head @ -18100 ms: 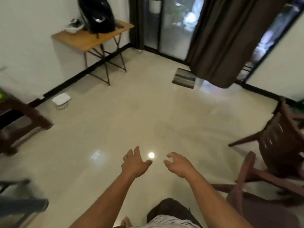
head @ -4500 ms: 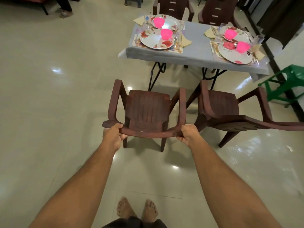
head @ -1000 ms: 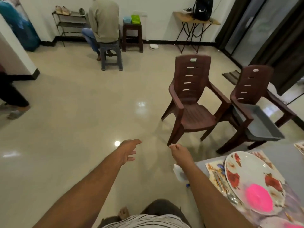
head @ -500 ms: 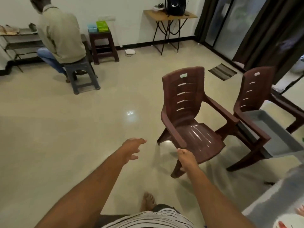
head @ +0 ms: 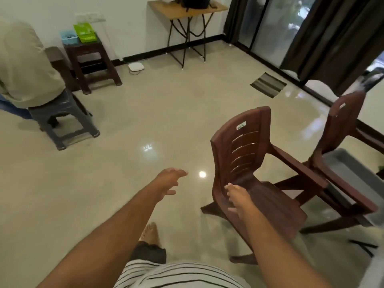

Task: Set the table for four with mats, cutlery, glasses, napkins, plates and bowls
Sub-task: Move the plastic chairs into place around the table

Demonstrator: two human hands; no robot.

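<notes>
Presumably light and stiff, the near brown chair (head: 249, 173) is best gripped at both armrests; left hand (head: 169, 182) and right hand (head: 239, 201) are held loosely spread, empty.

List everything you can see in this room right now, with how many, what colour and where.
armchairs: two, dark brown, right side, on the floor
grey tray: one, on the far armchair
folding table: one, wooden top, back wall, black bag on it
brown stool: one, back left, green and blue boxes on top
grey stool: one, left, a person seated on it
floor mat: one, striped grey, by the glass door
curtains: dark brown, top right
white disc: one, floor by the wall
hands: left hand open, in the air; right hand over the near armchair's arm
</notes>
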